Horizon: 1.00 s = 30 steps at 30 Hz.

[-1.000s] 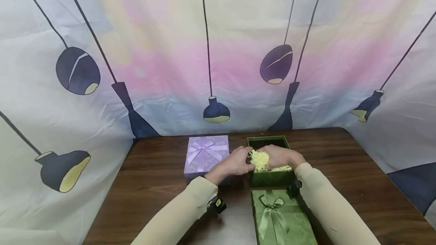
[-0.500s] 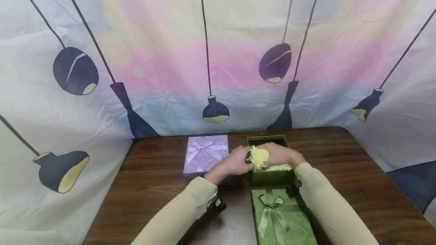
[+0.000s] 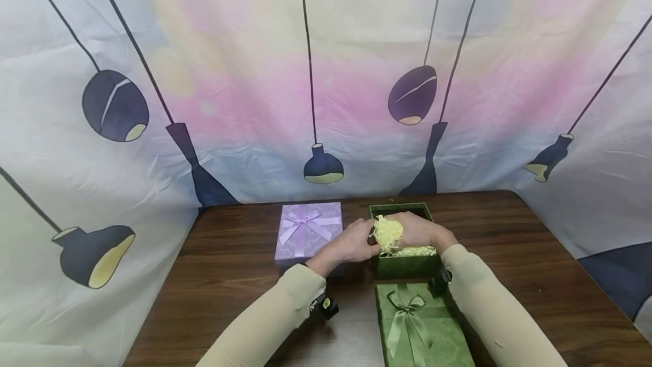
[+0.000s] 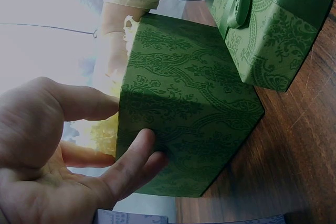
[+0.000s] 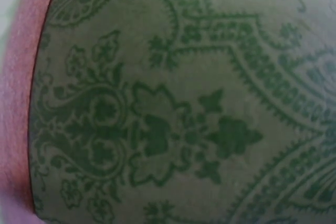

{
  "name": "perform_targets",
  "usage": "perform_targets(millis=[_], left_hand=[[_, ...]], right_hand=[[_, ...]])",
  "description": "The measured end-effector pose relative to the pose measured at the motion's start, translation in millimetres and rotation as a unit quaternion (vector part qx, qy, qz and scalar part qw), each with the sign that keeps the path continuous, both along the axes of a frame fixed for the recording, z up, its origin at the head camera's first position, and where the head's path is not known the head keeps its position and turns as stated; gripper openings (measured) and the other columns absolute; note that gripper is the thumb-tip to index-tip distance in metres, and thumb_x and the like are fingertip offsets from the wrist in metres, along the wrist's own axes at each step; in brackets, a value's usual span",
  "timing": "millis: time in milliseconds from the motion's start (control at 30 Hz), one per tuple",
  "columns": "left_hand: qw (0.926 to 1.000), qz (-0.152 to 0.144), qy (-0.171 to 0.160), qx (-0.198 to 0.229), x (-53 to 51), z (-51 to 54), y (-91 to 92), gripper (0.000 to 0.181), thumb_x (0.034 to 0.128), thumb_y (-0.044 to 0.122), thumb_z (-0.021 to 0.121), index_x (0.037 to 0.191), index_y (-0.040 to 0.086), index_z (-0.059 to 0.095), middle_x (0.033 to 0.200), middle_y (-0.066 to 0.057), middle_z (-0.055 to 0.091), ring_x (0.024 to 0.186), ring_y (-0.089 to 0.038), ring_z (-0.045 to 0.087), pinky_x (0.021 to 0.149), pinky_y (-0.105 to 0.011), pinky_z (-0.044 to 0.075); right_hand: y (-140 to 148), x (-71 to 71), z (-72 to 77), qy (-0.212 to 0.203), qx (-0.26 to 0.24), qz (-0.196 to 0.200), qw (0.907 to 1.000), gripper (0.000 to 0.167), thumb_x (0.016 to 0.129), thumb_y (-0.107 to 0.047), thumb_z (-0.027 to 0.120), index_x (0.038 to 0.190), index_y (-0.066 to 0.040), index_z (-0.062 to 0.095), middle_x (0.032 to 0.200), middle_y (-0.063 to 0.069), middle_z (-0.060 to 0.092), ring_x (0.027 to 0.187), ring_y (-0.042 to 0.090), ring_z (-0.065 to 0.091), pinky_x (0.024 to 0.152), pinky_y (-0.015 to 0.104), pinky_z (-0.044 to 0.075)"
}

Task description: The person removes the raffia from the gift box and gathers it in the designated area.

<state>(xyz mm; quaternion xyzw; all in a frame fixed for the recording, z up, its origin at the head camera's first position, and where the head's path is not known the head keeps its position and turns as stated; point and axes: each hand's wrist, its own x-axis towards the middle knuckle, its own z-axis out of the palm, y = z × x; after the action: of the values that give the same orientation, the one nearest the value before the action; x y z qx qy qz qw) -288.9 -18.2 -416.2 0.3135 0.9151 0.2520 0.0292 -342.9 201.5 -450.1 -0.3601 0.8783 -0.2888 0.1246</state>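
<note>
In the head view, an open green gift box [image 3: 407, 268] with a patterned outside stands toward the right of the table. My left hand [image 3: 356, 241] grips its left wall; the left wrist view shows fingers [image 4: 139, 148] pressed on the outside of the box and others over the rim. My right hand [image 3: 415, 231] is over the box, holding a clump of pale yellow shredded paper [image 3: 388, 233]. More shredded paper lies inside along the near wall. The right wrist view is filled by the box's green wall [image 5: 210, 103], with a strip of the hand at left; its fingertips are hidden.
A green lid [image 3: 423, 321] with a ribbon bow lies in front of the box. Left of the box stands a purple gift box [image 3: 309, 231] with a bow. A brown wooden table [image 3: 229, 276] carries everything, and a printed curtain [image 3: 254, 101] hangs behind it.
The clump of shredded paper has risen slightly with my right hand, showing more paper in the box below. My left hand stays on the box wall.
</note>
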Motion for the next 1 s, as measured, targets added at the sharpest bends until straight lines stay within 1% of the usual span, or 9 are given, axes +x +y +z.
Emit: perform_targets(millis=[67, 167, 233, 333, 433, 633, 733, 867, 1000], left_hand=[[1.0000, 0.003, -0.002, -0.002, -1.3, 1.5, -0.4, 0.041, 0.0835, 0.020, 0.072, 0.120, 0.006, 0.060, 0.104, -0.008, 0.067, 0.097, -0.020, 0.060, 0.084, -0.029, 0.050], [1.0000, 0.006, -0.003, -0.002, -3.2, 3.5, -1.1, 0.041, 0.0835, 0.020, 0.071, 0.120, 0.005, 0.060, 0.103, -0.008, 0.067, 0.095, -0.019, 0.059, 0.082, -0.029, 0.050], [1.0000, 0.005, -0.004, -0.001, -3.8, 3.9, -1.3, 0.042, 0.0826, 0.018, 0.072, 0.121, 0.005, 0.060, 0.102, -0.008, 0.068, 0.093, -0.018, 0.059, 0.081, -0.028, 0.050], [1.0000, 0.008, -0.002, -0.005, -2.8, 3.6, -0.1, 0.044, 0.0817, 0.019, 0.072, 0.122, 0.005, 0.060, 0.102, -0.007, 0.067, 0.094, -0.018, 0.059, 0.082, -0.028, 0.050], [0.9999, 0.008, -0.001, -0.010, -0.9, 1.1, 2.6, 0.045, 0.0811, 0.019, 0.073, 0.121, 0.005, 0.060, 0.102, -0.007, 0.066, 0.095, -0.018, 0.059, 0.083, -0.028, 0.050], [0.9997, 0.012, -0.006, -0.019, 1.3, -3.5, 7.5, 0.046, 0.0815, 0.021, 0.073, 0.122, 0.004, 0.059, 0.106, -0.009, 0.066, 0.098, -0.018, 0.060, 0.084, -0.028, 0.051], [0.9997, 0.012, -0.006, -0.022, 1.0, -4.3, 8.2, 0.047, 0.0814, 0.022, 0.073, 0.123, 0.004, 0.058, 0.109, -0.010, 0.066, 0.101, -0.019, 0.060, 0.087, -0.028, 0.050], [0.9994, 0.018, -0.007, -0.030, 0.9, -2.7, 5.8, 0.050, 0.0803, 0.021, 0.074, 0.125, 0.004, 0.057, 0.110, -0.010, 0.065, 0.104, -0.020, 0.060, 0.089, -0.030, 0.050], [0.9992, 0.026, -0.008, -0.030, 1.3, 1.1, 2.6, 0.051, 0.0797, 0.021, 0.074, 0.125, 0.004, 0.057, 0.110, -0.010, 0.065, 0.105, -0.020, 0.060, 0.090, -0.030, 0.050]], right_hand=[[0, -1.9, 1.1, 0.004, -0.009, -0.001, 0.9999, 0.064, 0.075, -0.011, 0.075, 0.136, -0.012, 0.055, 0.125, 0.003, 0.064, 0.109, 0.021, 0.062, 0.088, 0.040, 0.051], [-1, -5.6, 2.4, 0.011, -0.029, 0.009, 0.9995, 0.063, 0.074, -0.011, 0.075, 0.134, -0.018, 0.057, 0.119, -0.003, 0.065, 0.102, 0.012, 0.062, 0.086, 0.034, 0.051], [-1, -5.7, 4.0, 0.016, -0.039, 0.011, 0.9991, 0.062, 0.073, -0.011, 0.075, 0.133, -0.018, 0.058, 0.117, -0.004, 0.066, 0.101, 0.010, 0.061, 0.085, 0.033, 0.050], [0, -2.6, 6.7, 0.006, -0.049, 0.008, 0.9988, 0.060, 0.073, -0.010, 0.074, 0.131, -0.019, 0.059, 0.115, -0.004, 0.066, 0.096, 0.010, 0.061, 0.083, 0.032, 0.050], [4, 1.1, 5.4, -0.006, -0.061, 0.004, 0.9981, 0.056, 0.075, -0.009, 0.072, 0.129, -0.019, 0.060, 0.111, -0.005, 0.065, 0.092, 0.010, 0.061, 0.081, 0.031, 0.050], [11, 5.2, -0.1, -0.002, -0.082, 0.005, 0.9966, 0.048, 0.078, -0.015, 0.075, 0.124, -0.019, 0.061, 0.109, -0.006, 0.066, 0.093, 0.008, 0.062, 0.082, 0.030, 0.051], [12, 5.3, 0.3, 0.001, -0.090, 0.010, 0.9959, 0.046, 0.077, -0.013, 0.073, 0.122, -0.016, 0.062, 0.107, -0.004, 0.066, 0.091, 0.008, 0.061, 0.081, 0.029, 0.051], [10, 4.3, 2.3, 0.005, -0.105, 0.023, 0.9941, 0.044, 0.076, -0.012, 0.072, 0.120, -0.014, 0.062, 0.105, -0.002, 0.066, 0.088, 0.007, 0.060, 0.079, 0.028, 0.051], [7, 2.4, 5.9, 0.016, -0.109, 0.031, 0.9934, 0.044, 0.076, -0.012, 0.072, 0.119, -0.015, 0.063, 0.104, -0.002, 0.066, 0.088, 0.007, 0.060, 0.080, 0.029, 0.051]])
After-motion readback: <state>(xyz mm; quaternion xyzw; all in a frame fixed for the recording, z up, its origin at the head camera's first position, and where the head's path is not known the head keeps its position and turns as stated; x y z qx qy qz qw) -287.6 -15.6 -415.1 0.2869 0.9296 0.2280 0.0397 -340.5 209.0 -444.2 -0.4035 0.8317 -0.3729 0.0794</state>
